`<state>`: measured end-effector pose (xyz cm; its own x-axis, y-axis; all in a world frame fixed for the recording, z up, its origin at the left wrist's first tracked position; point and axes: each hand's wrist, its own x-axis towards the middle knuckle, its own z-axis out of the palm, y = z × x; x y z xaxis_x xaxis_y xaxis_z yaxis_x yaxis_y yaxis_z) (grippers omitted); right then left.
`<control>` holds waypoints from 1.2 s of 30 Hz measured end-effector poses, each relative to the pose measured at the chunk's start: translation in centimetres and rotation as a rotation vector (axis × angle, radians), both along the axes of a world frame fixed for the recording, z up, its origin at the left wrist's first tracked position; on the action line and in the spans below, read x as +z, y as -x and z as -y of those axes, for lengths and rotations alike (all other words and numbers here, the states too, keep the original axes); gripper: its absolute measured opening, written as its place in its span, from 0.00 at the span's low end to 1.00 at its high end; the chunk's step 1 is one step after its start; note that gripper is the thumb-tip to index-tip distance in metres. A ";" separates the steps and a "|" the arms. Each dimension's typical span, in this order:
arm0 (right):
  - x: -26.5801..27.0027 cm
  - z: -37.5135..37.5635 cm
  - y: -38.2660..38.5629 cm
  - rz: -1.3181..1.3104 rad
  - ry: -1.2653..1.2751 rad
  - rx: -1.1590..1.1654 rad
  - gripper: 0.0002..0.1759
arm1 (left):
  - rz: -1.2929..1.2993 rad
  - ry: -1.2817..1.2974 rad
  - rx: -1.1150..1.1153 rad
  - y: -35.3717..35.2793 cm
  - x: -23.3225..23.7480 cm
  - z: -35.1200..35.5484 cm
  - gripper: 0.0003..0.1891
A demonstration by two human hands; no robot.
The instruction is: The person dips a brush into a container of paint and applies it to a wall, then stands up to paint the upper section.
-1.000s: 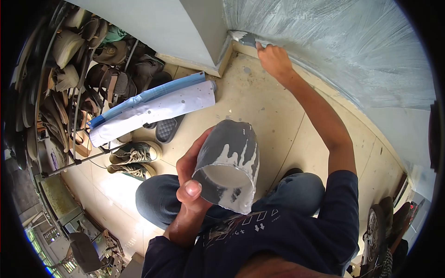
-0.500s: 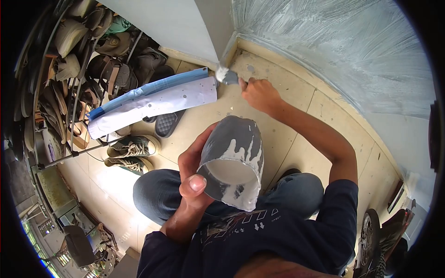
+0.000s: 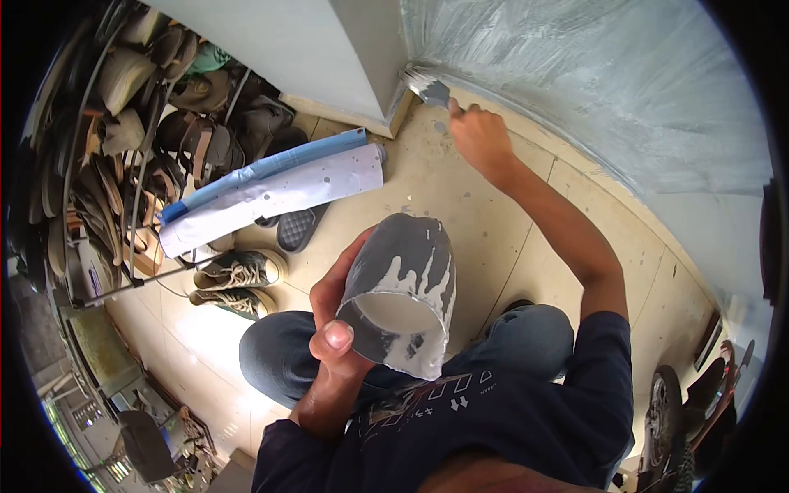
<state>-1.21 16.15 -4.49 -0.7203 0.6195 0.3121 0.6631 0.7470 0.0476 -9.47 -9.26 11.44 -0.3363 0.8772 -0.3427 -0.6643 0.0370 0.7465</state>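
Observation:
My left hand [image 3: 333, 324] is wrapped round a grey paint container [image 3: 397, 255], its thumb over the rim. White paint has run down the container's outside, and pale paint shows inside its cut, uneven mouth. Stretched out ahead, my right hand [image 3: 479, 135] grips the handle of a paintbrush [image 3: 432, 89]. The brush's white-coated bristles are at the foot of the wall, by the inner corner next to the pillar [image 3: 359, 57]. Streaky grey-white brush marks cover the wall [image 3: 567, 90].
A rolled blue and white sheet [image 3: 275, 187] lies on the tiled floor [image 3: 493, 238], over a dark slipper [image 3: 297, 228]. Sneakers [image 3: 238, 275] stand beside a crowded shoe rack [image 3: 140, 164] on the left. A wheel [image 3: 660, 419] shows at lower right.
My right hand has moved the brush forward and slightly right, from above the floor by the pillar to the wall corner. The left hand still holds the container, slightly lower and left in view.

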 end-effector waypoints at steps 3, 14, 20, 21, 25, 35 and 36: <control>-2.2 -2.3 2.2 0.009 0.044 -0.021 0.06 | -0.015 0.005 -0.008 -0.9 0.2 -0.3 0.55; -2.1 -3.0 -7.9 0.105 0.217 -0.269 0.05 | 0.094 -0.251 0.048 -5.2 0.0 -0.4 0.40; -1.9 -1.2 -20.1 0.152 0.216 -0.447 0.08 | 0.020 -0.286 0.011 -4.2 -1.4 0.6 0.37; -1.8 -0.8 -21.9 0.161 0.196 -0.485 0.08 | -0.040 -0.235 0.062 -4.2 -1.4 0.2 0.36; -0.5 0.8 -27.6 0.191 0.206 -0.642 0.08 | -0.139 -0.157 0.005 -5.7 -0.1 -0.4 0.35; 2.8 2.7 -39.0 0.258 0.190 -0.925 0.07 | -0.221 -0.094 -0.051 -6.5 0.7 -1.0 0.35; 2.7 2.7 -40.4 0.264 0.170 -0.955 0.07 | -0.229 -0.100 0.006 -6.8 0.6 -1.2 0.36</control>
<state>39.20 13.44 -1.80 0.0679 0.9954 0.0681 0.9717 -0.0815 0.2216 -2.64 -8.07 12.04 -0.4009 0.9005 -0.1686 -0.4776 -0.0484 0.8772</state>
